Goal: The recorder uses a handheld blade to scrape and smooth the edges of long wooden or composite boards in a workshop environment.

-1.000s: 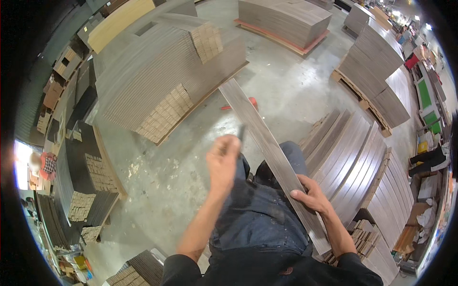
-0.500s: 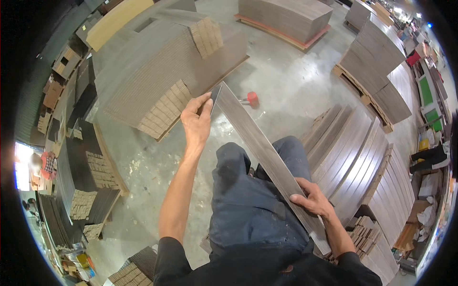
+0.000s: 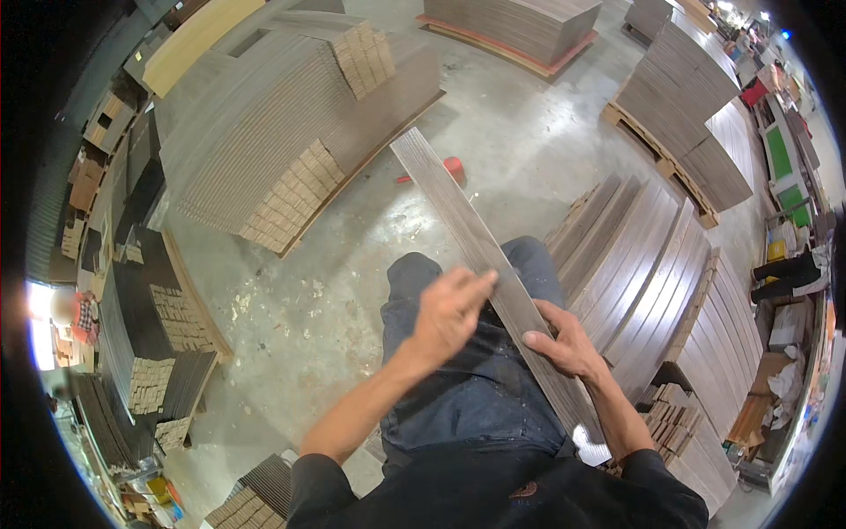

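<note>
Since half a second ago, the left hand (image 3: 449, 317) has come down from the far tip of the board (image 3: 458, 212) to its middle. That board slants across the trousers (image 3: 458, 397), its far end out over the floor (image 3: 282, 353). The right hand grips it below its middle, thumb on top (image 3: 568, 344); the left hand's fingers are curled at its edge, and whether they hold anything is hidden. To the right lie planks (image 3: 617, 264) and, lower, a bundle (image 3: 674, 423) of short pieces. Beyond, a pallet (image 3: 671, 176) carries panels (image 3: 674, 84). Cartons (image 3: 85, 174) stand toward the left rim, a pale box (image 3: 787, 326) at right; their contents are too small to tell.
</note>
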Demonstrator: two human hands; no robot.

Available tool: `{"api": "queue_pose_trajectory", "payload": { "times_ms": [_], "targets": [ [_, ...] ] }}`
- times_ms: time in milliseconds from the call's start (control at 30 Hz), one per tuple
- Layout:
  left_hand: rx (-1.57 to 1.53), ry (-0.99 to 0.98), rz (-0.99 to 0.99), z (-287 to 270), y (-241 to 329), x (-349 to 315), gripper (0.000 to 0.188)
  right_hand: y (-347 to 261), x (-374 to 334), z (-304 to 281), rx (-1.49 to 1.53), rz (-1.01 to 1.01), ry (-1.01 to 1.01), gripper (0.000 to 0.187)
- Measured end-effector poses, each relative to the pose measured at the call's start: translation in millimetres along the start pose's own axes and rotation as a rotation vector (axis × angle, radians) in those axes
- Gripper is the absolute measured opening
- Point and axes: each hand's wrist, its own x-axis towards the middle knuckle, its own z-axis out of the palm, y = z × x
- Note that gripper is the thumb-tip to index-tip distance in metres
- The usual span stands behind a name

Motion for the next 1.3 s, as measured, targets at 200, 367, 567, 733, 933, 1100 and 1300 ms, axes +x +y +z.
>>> {"api": "queue_pose_trajectory", "payload": {
  "times_ms": [200, 367, 567, 733, 933, 1100, 1300],
  "targets": [
    [-0.073, 0.127, -0.1, 3.8, 7.5, 2.0, 0.022, 8.5, -1.1, -3.5, 0.098, 0.019, 0.011, 0.071],
    [-0.041, 0.25, -0.199, -18.6, -17.9, 37.4, 0.019, 2.0, 3.0, -2.3, 0.174, 0.044, 0.019, 0.072],
    [-0.075, 0.023, -0.15, 12.3, 5.7, 13.1, 0.019, 12.9, 13.2, -1.3, 0.37, -0.033, 0.029, 0.062],
    [-0.154, -0.011, -0.107, 30.3, 17.0, 5.4, 0.021, 29.0, 17.1, 4.5, 0.63, -0.01, 0.08, 0.064],
    [-0.191, -0.024, -0.115, 41.1, 17.6, 2.9, 0.021, 44.2, 21.9, 17.9, 0.961, 0.147, 0.127, 0.054],
    [-0.206, -0.085, -0.151, 44.3, 29.3, 1.1, 0.022, 51.5, 35.5, 11.4, 1.017, 0.152, 0.121, 0.052],
    [-0.209, -0.134, -0.093, 55.6, 44.1, -6.4, 0.023, 35.3, 60.5, -4.7, 1.111, -0.023, 0.037, 0.053]
  ]
}}
